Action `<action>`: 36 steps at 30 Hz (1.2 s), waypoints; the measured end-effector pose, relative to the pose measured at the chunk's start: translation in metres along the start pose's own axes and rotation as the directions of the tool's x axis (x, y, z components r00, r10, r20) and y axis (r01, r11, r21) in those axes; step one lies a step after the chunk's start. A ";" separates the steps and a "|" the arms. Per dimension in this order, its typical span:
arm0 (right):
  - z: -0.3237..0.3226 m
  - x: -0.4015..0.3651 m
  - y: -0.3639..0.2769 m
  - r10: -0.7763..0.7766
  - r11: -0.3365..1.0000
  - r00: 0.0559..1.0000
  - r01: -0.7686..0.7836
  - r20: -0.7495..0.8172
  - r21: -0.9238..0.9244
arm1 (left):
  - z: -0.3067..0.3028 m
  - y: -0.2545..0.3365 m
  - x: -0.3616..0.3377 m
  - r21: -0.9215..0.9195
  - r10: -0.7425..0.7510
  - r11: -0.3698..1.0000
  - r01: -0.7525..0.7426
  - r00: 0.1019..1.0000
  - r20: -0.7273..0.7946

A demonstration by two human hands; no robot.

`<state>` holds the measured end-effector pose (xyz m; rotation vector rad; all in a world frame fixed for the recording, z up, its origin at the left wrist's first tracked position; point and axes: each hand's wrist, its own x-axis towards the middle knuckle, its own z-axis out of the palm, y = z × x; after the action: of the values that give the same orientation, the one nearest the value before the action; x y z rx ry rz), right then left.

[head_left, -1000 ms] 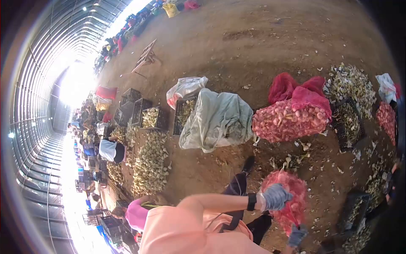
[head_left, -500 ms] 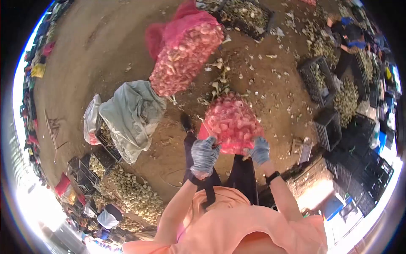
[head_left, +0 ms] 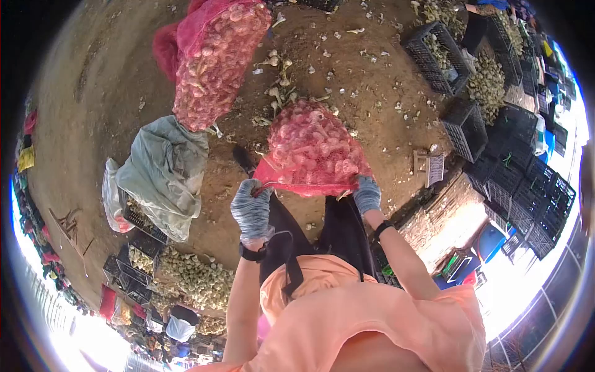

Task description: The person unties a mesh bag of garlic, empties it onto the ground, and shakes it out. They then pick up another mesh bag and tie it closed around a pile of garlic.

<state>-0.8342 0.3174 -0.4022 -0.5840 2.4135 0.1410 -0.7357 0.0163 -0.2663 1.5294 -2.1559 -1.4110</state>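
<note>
A red mesh bag (head_left: 316, 146) full of garlic bulbs lies on the dirt floor in front of my legs. Its near edge is pulled taut between my two grey-gloved hands. My left hand (head_left: 251, 209) is closed on the left corner of that edge, where the mesh is drawn out flat. At the right corner, my right hand (head_left: 367, 194) grips the mesh, its fingertips partly hidden by the bag. Loose garlic with stalks (head_left: 283, 93) lies just beyond the bag's far end.
A larger filled mesh bag (head_left: 217, 62) lies ahead to the left. Nearer, a grey-green sack (head_left: 166, 177) covers part of a crate beside a garlic pile (head_left: 198, 279). Black crates (head_left: 437, 57) and stacked crates (head_left: 527, 192) stand right. A small wooden stool (head_left: 429, 168) is closer.
My hands have moved farther apart, the left one outward, stretching the bag's near edge into a straighter line. The camera view has shifted, so the surroundings appear higher and mostly farther left.
</note>
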 end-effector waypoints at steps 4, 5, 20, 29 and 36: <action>0.006 0.000 0.012 0.213 0.947 0.960 -0.156 -0.184 0.282 | -0.012 -0.002 0.003 0.159 0.052 0.986 -0.057 0.998 0.035; 0.003 -0.004 0.014 0.218 0.946 0.960 -0.162 -0.179 0.280 | -0.014 -0.001 0.003 0.267 0.086 0.959 -0.097 0.995 0.052; -0.061 -0.028 0.053 0.400 0.147 0.914 0.013 -0.071 0.989 | -0.008 -0.064 -0.018 0.399 0.252 0.865 -0.304 0.951 0.180; -0.025 0.015 0.005 0.232 0.357 0.937 0.166 -0.259 0.919 | 0.016 -0.186 0.014 -0.757 -0.307 0.595 0.270 0.947 0.096; -0.020 0.046 -0.057 0.181 -0.660 0.969 -0.007 0.168 0.751 | 0.061 -0.122 0.026 -0.437 0.171 0.889 -0.137 0.984 0.039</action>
<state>-0.8524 0.2444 -0.4123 0.8104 1.2473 -2.0954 -0.7025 0.0268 -0.4007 1.1317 -1.7840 -1.7641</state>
